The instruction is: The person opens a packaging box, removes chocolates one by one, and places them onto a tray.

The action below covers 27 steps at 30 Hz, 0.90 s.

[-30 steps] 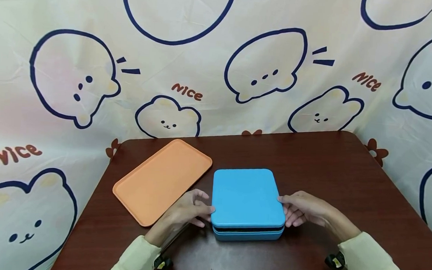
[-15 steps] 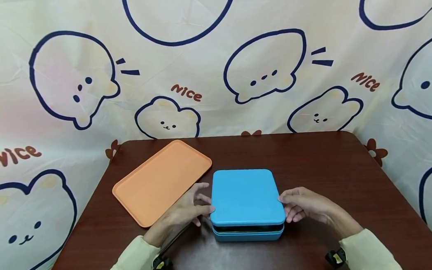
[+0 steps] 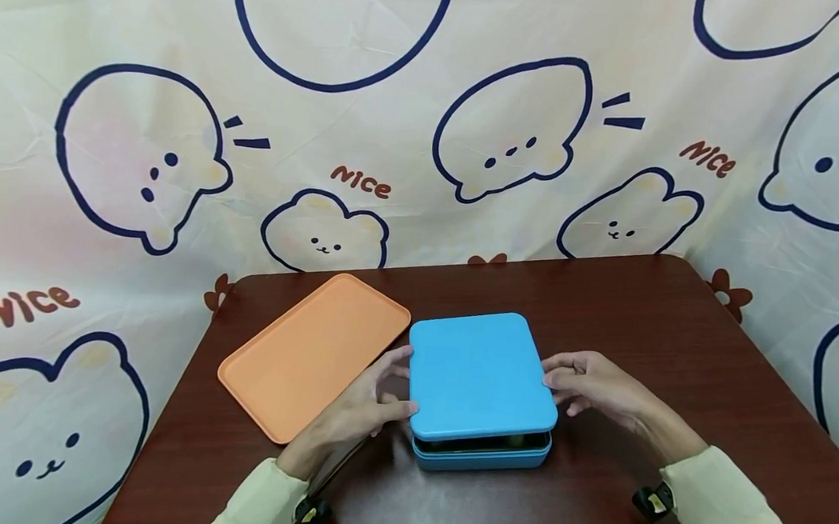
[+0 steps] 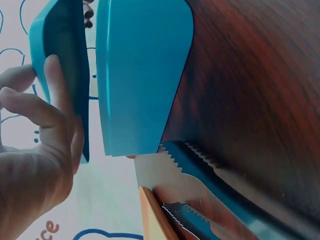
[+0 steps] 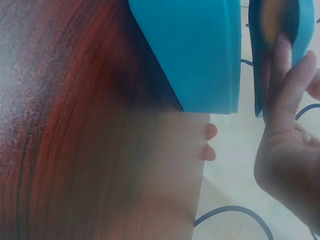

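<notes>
A blue square lid point(image 3: 480, 378) is raised above a matching blue box point(image 3: 483, 461), tilted so that its far side stands higher in the head view. My left hand point(image 3: 362, 403) grips the lid's left edge, thumb on top. On the opposite edge, my right hand point(image 3: 602, 389) pinches the lid between thumb and fingers. Both wrist views show the gap between the lid and the box wall point(image 4: 140, 75). Through the front opening a small pale greenish patch shows inside; the rest of the contents are hidden.
An orange tray point(image 3: 316, 356) lies at the back left of the dark brown table point(image 3: 619, 306). Beside the box, a metal utensil with toothed edges point(image 4: 192, 170) lies under my left wrist, partly hidden in the head view. A printed cloth hangs behind.
The lid has risen off the box, its far edge moving up and back, and the front gap has widened. Both hands have lifted with it; the box has stayed put.
</notes>
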{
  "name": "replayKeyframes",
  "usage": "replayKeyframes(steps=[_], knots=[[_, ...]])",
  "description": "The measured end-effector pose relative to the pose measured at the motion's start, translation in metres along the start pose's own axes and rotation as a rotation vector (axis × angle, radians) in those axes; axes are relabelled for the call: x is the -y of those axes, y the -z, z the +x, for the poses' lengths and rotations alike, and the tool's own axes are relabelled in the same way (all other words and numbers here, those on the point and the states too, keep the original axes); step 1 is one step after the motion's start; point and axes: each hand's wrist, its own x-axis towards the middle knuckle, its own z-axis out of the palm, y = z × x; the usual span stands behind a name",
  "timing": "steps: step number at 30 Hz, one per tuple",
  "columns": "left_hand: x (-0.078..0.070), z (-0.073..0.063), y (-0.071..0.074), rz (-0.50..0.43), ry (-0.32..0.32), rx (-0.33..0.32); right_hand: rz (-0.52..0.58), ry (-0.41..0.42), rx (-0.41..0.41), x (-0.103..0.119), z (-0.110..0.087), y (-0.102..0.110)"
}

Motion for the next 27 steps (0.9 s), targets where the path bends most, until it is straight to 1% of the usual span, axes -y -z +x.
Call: replayKeyframes(steps=[4, 7, 9, 11, 14, 17, 20, 23, 27], knots=[[0.001, 0.001, 0.002, -0.008, -0.019, 0.012, 0.026, 0.028, -0.017, 0.003, 0.000, 0.000], [0.002, 0.002, 0.004, -0.011, -0.034, 0.013, 0.027, 0.071, -0.010, 0.004, 0.000, 0.000], [0.002, 0.002, 0.005, -0.006, -0.056, 0.008, 0.019, 0.102, -0.010, 0.005, -0.001, 0.000], [0.002, 0.003, 0.006, -0.001, -0.084, 0.006, 0.009, 0.131, -0.021, 0.005, -0.001, 0.000], [0.001, 0.003, 0.008, 0.008, -0.142, 0.006, 0.015, 0.157, -0.053, 0.006, -0.003, 0.001], [-0.002, 0.003, 0.008, 0.001, -0.197, 0.006, 0.031, 0.180, -0.100, 0.008, -0.003, 0.001], [-0.005, 0.004, 0.008, -0.002, -0.249, 0.004, 0.023, 0.206, -0.157, 0.010, -0.003, 0.001], [-0.008, 0.005, 0.007, 0.009, -0.297, -0.024, -0.006, 0.233, -0.206, 0.012, -0.003, 0.002], [-0.011, 0.007, 0.006, 0.040, -0.344, -0.117, -0.051, 0.293, -0.237, 0.016, -0.003, 0.002]])
